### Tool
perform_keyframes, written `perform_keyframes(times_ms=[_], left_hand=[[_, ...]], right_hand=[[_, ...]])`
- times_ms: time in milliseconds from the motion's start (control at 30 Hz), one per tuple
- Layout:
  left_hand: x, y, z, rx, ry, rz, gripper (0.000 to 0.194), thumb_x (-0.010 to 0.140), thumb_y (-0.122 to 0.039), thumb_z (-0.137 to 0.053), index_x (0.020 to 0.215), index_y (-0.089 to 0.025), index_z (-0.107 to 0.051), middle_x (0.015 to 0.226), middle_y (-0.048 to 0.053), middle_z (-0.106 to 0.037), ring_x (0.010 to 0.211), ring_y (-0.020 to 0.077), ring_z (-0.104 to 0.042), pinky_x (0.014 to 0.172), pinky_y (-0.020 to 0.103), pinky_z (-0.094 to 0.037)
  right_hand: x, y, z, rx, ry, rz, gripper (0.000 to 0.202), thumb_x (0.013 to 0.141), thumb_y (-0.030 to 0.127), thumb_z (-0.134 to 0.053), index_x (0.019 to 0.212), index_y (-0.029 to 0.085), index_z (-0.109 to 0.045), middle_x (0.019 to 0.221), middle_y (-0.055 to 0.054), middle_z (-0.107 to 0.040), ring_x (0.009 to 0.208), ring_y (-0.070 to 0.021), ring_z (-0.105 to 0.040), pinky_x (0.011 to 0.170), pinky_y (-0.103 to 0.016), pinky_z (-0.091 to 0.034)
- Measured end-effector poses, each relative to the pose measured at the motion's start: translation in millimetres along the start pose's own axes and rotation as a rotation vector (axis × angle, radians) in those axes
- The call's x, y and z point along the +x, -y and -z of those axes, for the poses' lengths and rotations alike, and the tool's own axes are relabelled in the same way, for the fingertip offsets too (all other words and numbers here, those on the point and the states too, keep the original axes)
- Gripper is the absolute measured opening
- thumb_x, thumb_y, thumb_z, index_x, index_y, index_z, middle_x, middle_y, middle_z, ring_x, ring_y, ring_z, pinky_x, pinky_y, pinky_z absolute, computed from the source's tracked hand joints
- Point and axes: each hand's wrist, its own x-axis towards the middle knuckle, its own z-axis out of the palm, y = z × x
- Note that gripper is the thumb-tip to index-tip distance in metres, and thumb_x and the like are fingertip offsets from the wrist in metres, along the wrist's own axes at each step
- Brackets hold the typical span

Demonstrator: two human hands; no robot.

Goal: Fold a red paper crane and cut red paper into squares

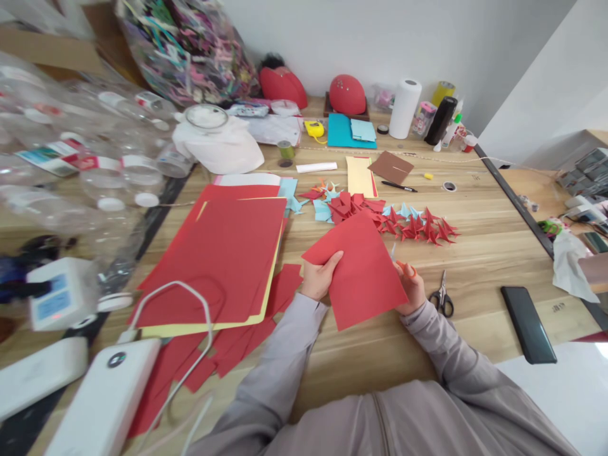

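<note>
My left hand [319, 277] grips the left side of a red paper sheet [363, 269], thumb on top, holding it above the table. Beyond the sheet's right edge, my right hand [412, 288] is closed around orange-handled scissors [407, 268]; part of a blade shows by the paper's edge, and the sheet hides some of the fingers. Folded red paper cranes [430, 227] lie behind the sheet, with light blue ones [403, 211] among them. Dark-handled scissors [443, 299] rest on the table just right of my right hand.
A stack of red sheets [228, 253] lies left, with cut red strips [247, 345] beside it. A white power bank [104, 399] and plastic bottles [99, 171] crowd the left. A black phone [528, 324] lies right. Brown paper [392, 166] and a pen [399, 187] lie farther back.
</note>
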Motion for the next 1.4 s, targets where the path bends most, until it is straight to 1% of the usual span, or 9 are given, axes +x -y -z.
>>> perform_keyframes(times_ms=[200,400,533,667,767,933,1133,1267,1400], left_hand=[[1.5,1.4,1.4,0.003,-0.006,-0.014,0.036,0.061,-0.034,-0.078,0.091,-0.015,-0.071,0.096,0.009,-0.073,0.098,0.0256,-0.066,0.094,0.039,-0.049],[7.9,11.9,12.5,0.063,0.054,0.005,0.039,0.063,-0.038,-0.078,0.095,-0.016,-0.07,0.1,0.009,-0.073,0.1,0.0249,-0.065,0.096,0.039,-0.047],[8.2,13.4,14.2,0.046,0.095,0.007,0.04,0.063,-0.038,-0.077,0.096,-0.016,-0.07,0.103,0.009,-0.072,0.1,0.0255,-0.065,0.095,0.04,-0.048],[8.1,12.9,13.8,0.064,0.074,-0.002,0.037,0.062,-0.036,-0.079,0.093,-0.017,-0.071,0.101,0.009,-0.072,0.1,0.0253,-0.065,0.097,0.04,-0.047],[7.5,11.5,12.3,0.074,0.061,-0.025,0.036,0.063,-0.036,-0.078,0.093,-0.017,-0.071,0.1,0.008,-0.072,0.1,0.0254,-0.065,0.098,0.041,-0.046],[5.6,6.9,8.8,0.051,0.064,-0.035,0.038,0.065,-0.039,-0.076,0.095,-0.016,-0.071,0.097,0.009,-0.073,0.098,0.0256,-0.066,0.097,0.042,-0.047],[6.8,8.4,11.0,-0.01,0.048,0.016,0.044,0.061,-0.038,-0.079,0.097,-0.015,-0.069,0.1,0.009,-0.072,0.1,0.025,-0.065,0.095,0.04,-0.049],[5.4,9.6,10.4,-0.091,0.121,0.093,0.051,0.056,-0.04,-0.081,0.098,-0.014,-0.069,0.106,0.011,-0.071,0.1,0.0265,-0.065,0.093,0.042,-0.05],[3.3,9.5,8.6,-0.113,0.136,0.106,0.056,0.054,-0.041,-0.082,0.101,-0.015,-0.068,0.107,0.011,-0.07,0.102,0.0278,-0.064,0.093,0.044,-0.05]], right_hand=[[0.4,0.2,-1.9,-0.03,0.021,-0.011,0.028,0.07,0.049,-0.063,0.086,0.027,-0.065,0.088,-0.005,-0.069,0.089,-0.025,-0.064,0.064,-0.039,-0.053],[3.5,3.4,15.1,-0.082,0.113,-0.111,0.03,0.074,0.056,-0.055,0.074,0.025,-0.058,0.066,-0.001,-0.062,0.051,-0.0161,-0.055,0.043,-0.028,-0.044],[4.4,5.3,20.9,-0.1,0.179,-0.162,0.035,0.075,0.058,-0.052,0.067,0.024,-0.054,0.059,0.002,-0.058,0.041,-0.0131,-0.047,0.039,-0.027,-0.04],[4.7,6.4,17.4,-0.066,0.139,-0.144,0.031,0.074,0.055,-0.057,0.067,0.024,-0.056,0.065,0.001,-0.061,0.048,-0.0147,-0.052,0.046,-0.03,-0.046],[4.2,4.8,12.3,-0.048,0.101,-0.1,0.029,0.072,0.055,-0.06,0.073,0.026,-0.06,0.075,-0.002,-0.065,0.071,-0.0208,-0.062,0.058,-0.035,-0.051],[1.2,-1.0,6.8,-0.024,0.031,-0.027,0.028,0.067,0.051,-0.066,0.08,0.027,-0.064,0.089,-0.005,-0.068,0.097,-0.0264,-0.061,0.067,-0.04,-0.053],[0.6,-1.1,8.0,-0.075,0.028,-0.03,0.029,0.063,0.052,-0.068,0.078,0.028,-0.062,0.081,-0.005,-0.066,0.092,-0.0265,-0.061,0.066,-0.041,-0.053],[0.7,3.5,7.7,-0.058,0.128,-0.115,0.034,0.066,0.057,-0.063,0.065,0.025,-0.052,0.071,-0.003,-0.06,0.087,-0.0245,-0.061,0.069,-0.04,-0.053],[0.8,4.6,5.5,-0.074,0.129,-0.107,0.033,0.068,0.056,-0.061,0.068,0.025,-0.053,0.069,-0.002,-0.058,0.085,-0.0235,-0.061,0.068,-0.039,-0.053]])
